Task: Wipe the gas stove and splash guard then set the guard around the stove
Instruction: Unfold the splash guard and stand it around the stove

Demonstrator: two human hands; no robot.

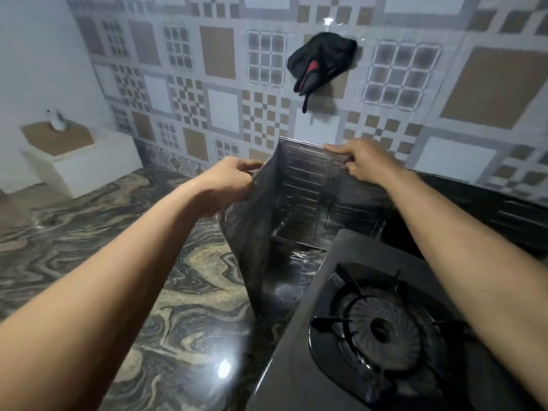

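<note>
The dark folding splash guard point(299, 200) stands upright on the counter at the back left corner of the black gas stove point(341, 292). Its left panel runs along the stove's left side and its ribbed back panel stands against the tiled wall. My left hand point(228, 182) pinches the top edge of the left panel. My right hand point(361, 161) grips the top edge of the back panel. The stove's burner and pan support point(382, 330) sit at the lower right, partly under my right forearm. A further stretch of guard point(510, 209) lies behind the stove at the right.
A black and red cloth point(321, 63) hangs on the tiled wall above the guard. The marbled stone counter point(118, 232) spreads to the left. A white block point(77, 155) with a small white object on it stands in the far left corner.
</note>
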